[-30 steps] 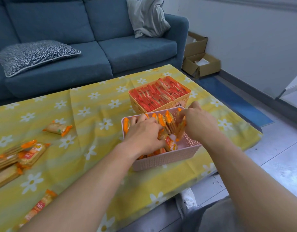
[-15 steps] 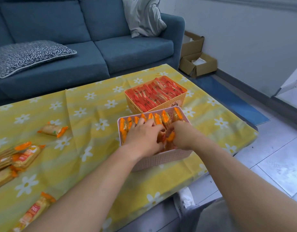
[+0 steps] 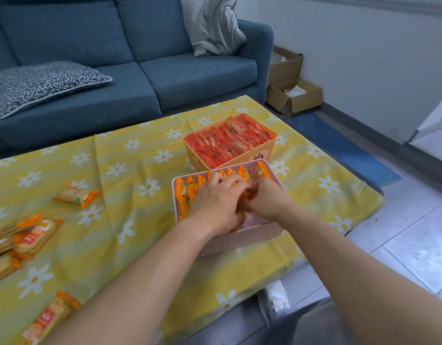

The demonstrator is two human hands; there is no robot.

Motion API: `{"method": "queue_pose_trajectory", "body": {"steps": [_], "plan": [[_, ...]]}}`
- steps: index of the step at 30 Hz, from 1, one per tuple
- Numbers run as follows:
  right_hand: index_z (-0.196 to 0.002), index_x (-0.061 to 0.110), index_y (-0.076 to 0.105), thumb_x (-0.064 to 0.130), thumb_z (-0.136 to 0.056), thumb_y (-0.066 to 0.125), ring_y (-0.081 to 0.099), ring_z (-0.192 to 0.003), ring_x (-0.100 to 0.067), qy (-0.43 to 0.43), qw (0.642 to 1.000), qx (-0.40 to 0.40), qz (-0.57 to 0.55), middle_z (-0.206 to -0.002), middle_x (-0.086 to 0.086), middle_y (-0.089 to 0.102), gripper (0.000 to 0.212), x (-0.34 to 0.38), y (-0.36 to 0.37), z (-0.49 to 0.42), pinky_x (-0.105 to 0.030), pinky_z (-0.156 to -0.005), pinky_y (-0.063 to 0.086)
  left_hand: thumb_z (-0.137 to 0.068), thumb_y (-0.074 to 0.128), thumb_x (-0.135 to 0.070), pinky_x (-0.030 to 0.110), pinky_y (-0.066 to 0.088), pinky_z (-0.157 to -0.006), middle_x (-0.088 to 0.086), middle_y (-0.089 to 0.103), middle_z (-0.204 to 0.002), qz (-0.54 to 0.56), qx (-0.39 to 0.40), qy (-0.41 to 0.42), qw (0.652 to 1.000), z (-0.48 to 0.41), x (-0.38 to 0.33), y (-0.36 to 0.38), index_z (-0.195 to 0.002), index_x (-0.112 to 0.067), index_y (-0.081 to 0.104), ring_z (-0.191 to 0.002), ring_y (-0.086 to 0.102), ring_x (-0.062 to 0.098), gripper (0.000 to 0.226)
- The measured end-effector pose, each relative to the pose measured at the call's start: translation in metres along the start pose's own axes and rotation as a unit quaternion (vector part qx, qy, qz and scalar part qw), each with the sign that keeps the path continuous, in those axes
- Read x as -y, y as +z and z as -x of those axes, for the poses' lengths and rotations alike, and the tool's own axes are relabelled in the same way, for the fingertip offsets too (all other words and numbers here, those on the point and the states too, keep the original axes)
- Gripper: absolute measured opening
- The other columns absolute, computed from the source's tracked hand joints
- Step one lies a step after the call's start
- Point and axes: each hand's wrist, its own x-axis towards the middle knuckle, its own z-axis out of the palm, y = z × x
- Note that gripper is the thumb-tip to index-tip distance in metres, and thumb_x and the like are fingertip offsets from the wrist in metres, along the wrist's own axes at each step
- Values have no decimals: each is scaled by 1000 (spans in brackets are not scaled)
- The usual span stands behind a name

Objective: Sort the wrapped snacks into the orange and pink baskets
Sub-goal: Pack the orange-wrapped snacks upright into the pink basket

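The pink basket (image 3: 240, 239) stands near the table's front right edge with a row of orange-wrapped snacks (image 3: 187, 192) upright inside. My left hand (image 3: 215, 202) lies over that row, fingers spread across the packs. Close beside it, my right hand (image 3: 267, 202) reaches down into the basket and pinches an orange-wrapped snack (image 3: 242, 204). Just behind stands the orange basket (image 3: 250, 158), packed with red-wrapped snacks (image 3: 230, 143).
On the yellow daisy tablecloth (image 3: 130, 245) lie a loose orange-wrapped snack (image 3: 75, 196), a pile of them (image 3: 28, 235) at the left edge and one more (image 3: 50, 317) at the front left. A blue sofa (image 3: 165, 78) stands behind; cardboard boxes (image 3: 294, 95) sit on the floor at right.
My right hand came down from the basket's far right corner into its middle with a snack. My left hand stayed on the row. The view shifted slightly.
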Motion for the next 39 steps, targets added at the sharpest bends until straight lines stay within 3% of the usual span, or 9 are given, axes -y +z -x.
{"method": "queue_pose_trajectory", "body": {"steps": [4, 9, 17, 22, 28, 31, 33, 35, 39], "plan": [[-79, 10, 77, -2, -77, 54, 59, -63, -22, -19, 1000, -12, 12, -67, -6, 69, 27, -1, -16, 0, -33, -63, 51, -91, 53, -46, 39, 39, -95, -16, 53, -130, -27, 11, -14, 999, 1, -1, 2, -121, -30, 62, -111, 39, 23, 34], [-115, 27, 70, -1, -82, 48, 64, -106, -23, -23, 977, -184, 106, -119, 4, 68, 49, -4, -37, -4, -43, -83, 57, -90, 54, -44, 38, 37, -98, -17, 51, -131, -10, 34, -25, 999, -1, -1, -2, -125, -34, 64, -115, 37, 22, 38], [-131, 17, 67, -3, -82, 41, 59, -125, -18, -32, 995, -64, 72, -131, 2, 68, 58, -7, -48, -3, -31, -101, 47, -88, 54, -42, 41, 35, -104, -17, 50, -136, 33, 49, -27, 998, 2, 0, -8, -130, -40, 59, -119, 37, 22, 42], [-118, 21, 70, -8, -84, 38, 62, -110, -18, -53, 987, -143, 45, -113, 6, 69, 55, -1, -48, -1, -28, -82, 47, -87, 54, -35, 44, 39, -102, -12, 57, -133, 91, 22, -36, 995, 3, 0, -16, -125, -37, 63, -118, 42, 23, 38], [-101, 17, 73, -9, -77, 39, 64, -80, -8, -66, 989, -134, -5, -96, 3, 73, 49, 9, -38, 7, -12, -54, 43, -89, 58, -30, 35, 35, -105, -5, 61, -126, 90, -17, -78, 993, 19, 12, -31, -120, -31, 66, -125, 46, 21, 32], [-100, 22, 73, -3, -78, 43, 69, -88, -18, -72, 988, -139, -6, -104, 2, 72, 44, 17, -27, 13, -32, -68, 57, -89, 57, -33, 38, 41, -102, -4, 63, -121, 81, -23, -115, 990, 35, 27, -42, -116, -31, 68, -118, 51, 22, 28], [-116, 22, 70, -1, -81, 46, 64, -107, -25, -68, 982, -168, 50, -119, 1, 68, 49, 19, -24, 15, -42, -83, 57, -88, 58, -35, 40, 45, -100, -4, 64, -119, 84, -15, -144, 986, 48, 39, -47, -113, -32, 68, -116, 53, 22, 27], [-133, 26, 62, -2, -80, 44, 58, -119, -33, -68, 977, -158, 128, -130, -5, 66, 63, 14, -24, 14, -46, -88, 55, -87, 57, -34, 42, 47, -97, -3, 64, -117, 91, -2, -165, 982, 58, 50, -50, -113, -32, 68, -115, 54, 23, 28], [-140, 33, 52, 3, -83, 44, 44, -129, -32, -30, 964, -87, 250, -118, -14, 69, 65, 3, -25, 10, -46, -93, 47, -88, 58, -29, 42, 47, -99, -4, 62, -116, 97, 13, -187, 978, 70, 64, -54, -120, -30, 65, -114, 54, 22, 33]]}}
